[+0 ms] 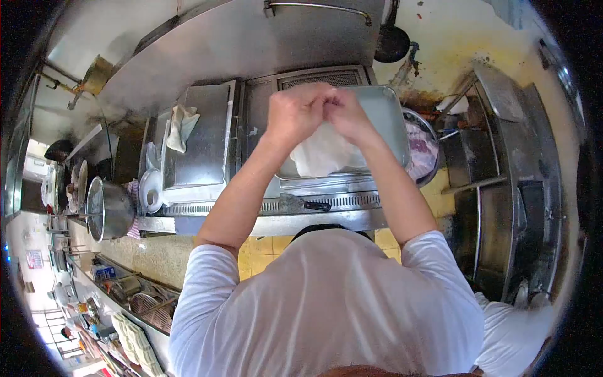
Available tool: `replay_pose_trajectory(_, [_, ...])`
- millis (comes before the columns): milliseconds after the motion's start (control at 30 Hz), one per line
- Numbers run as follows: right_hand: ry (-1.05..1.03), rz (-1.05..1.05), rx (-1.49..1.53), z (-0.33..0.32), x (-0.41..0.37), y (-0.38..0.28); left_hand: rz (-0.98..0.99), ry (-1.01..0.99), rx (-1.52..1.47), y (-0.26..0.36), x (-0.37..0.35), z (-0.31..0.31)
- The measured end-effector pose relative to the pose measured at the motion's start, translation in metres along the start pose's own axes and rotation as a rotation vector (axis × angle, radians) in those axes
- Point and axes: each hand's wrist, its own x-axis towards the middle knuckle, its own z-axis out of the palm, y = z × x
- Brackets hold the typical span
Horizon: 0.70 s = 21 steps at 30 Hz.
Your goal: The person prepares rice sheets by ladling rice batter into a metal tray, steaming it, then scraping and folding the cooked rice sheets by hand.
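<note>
My left hand (294, 113) and my right hand (349, 114) meet high over a grey metal tray (380, 116), fingers closed and pressed together. A pale, limp whitish sheet (321, 152) hangs below them across the tray; I cannot tell whether it is a plastic bag, a cloth or dough. Both hands pinch at its upper end, though the fingertips are partly hidden. Nearer my body, a scraper with a black handle (316, 206) lies on the slotted strip along the counter's front.
Right of the tray stands a metal bowl of raw meat (422, 149). A folded cloth (182, 127) lies on the steel lid at left, near a big pot (108, 208). Another person in white (512, 333) is close behind at right. Metal shelving (502, 182) borders the right side.
</note>
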Motion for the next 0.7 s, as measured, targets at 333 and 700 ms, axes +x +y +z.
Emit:
replay_pose_trajectory(333, [0.060,0.058,-0.200,-0.048,-0.016,0.063,-0.164,0.136,-0.059,-0.023,-0.005,-0.013])
replay_pose_trajectory(700, [0.139,0.218,-0.886,-0.098,-0.075,0.170,-0.410,0.227,0.132,-0.117,-0.060,-0.035])
